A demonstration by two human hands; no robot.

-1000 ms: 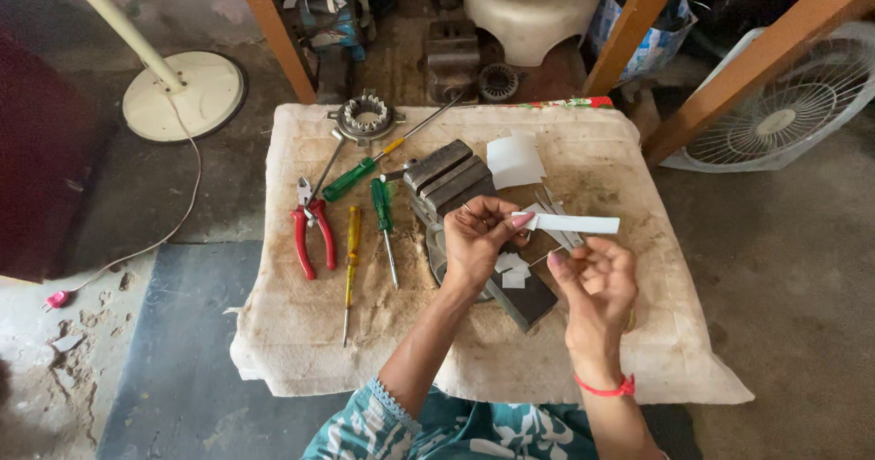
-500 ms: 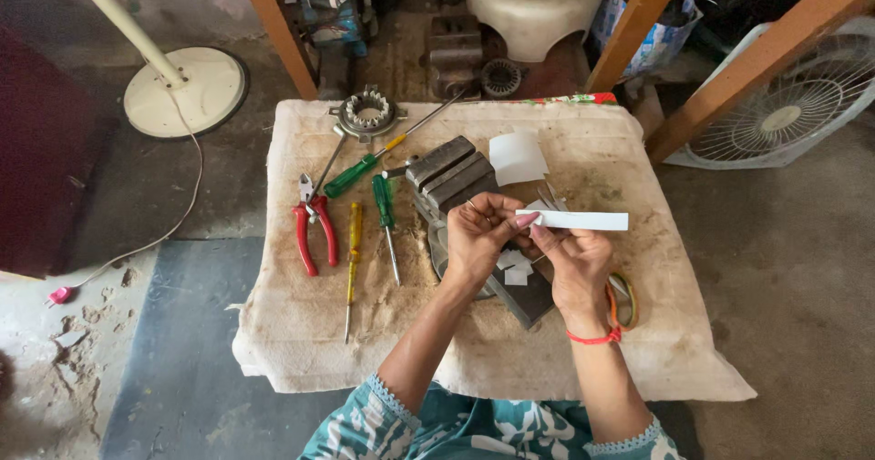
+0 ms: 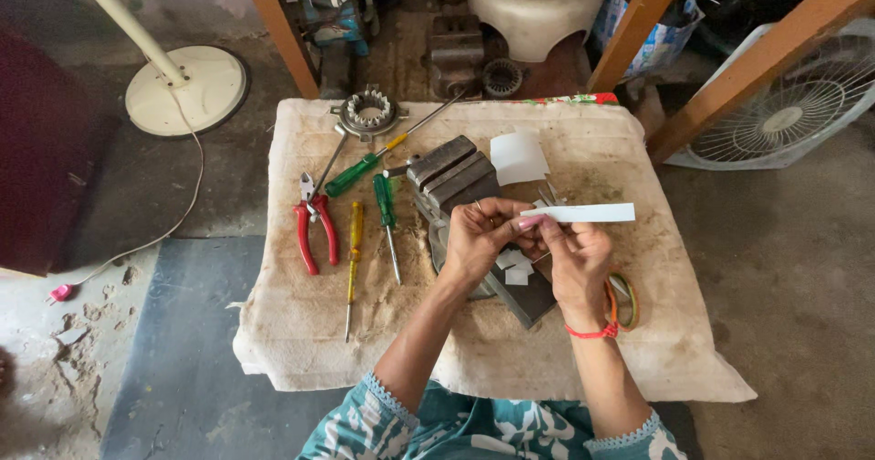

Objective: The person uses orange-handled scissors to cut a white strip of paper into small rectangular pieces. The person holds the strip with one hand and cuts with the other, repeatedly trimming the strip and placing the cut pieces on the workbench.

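Observation:
My left hand (image 3: 481, 238) and my right hand (image 3: 576, 261) meet over a grey metal vise (image 3: 456, 179) on a cloth-covered board (image 3: 301, 332). Both pinch one end of a long white paper strip (image 3: 583, 213), which sticks out level to the right. Small white paper pieces (image 3: 516, 268) lie on the vise just below my fingers. A larger white paper sheet (image 3: 518, 156) lies behind the vise. A red band circles my right wrist.
Red-handled pliers (image 3: 313, 232), a yellow screwdriver (image 3: 354, 255) and two green screwdrivers (image 3: 386, 206) lie left of the vise. A toothed metal ring (image 3: 369, 111) sits at the back edge. A tape roll (image 3: 625, 300) lies by my right wrist. A fan (image 3: 788, 113) and a wooden frame (image 3: 756, 63) stand right.
My right hand has moved up from lower right to join the left at the strip's end. The strip has stayed level over the vise.

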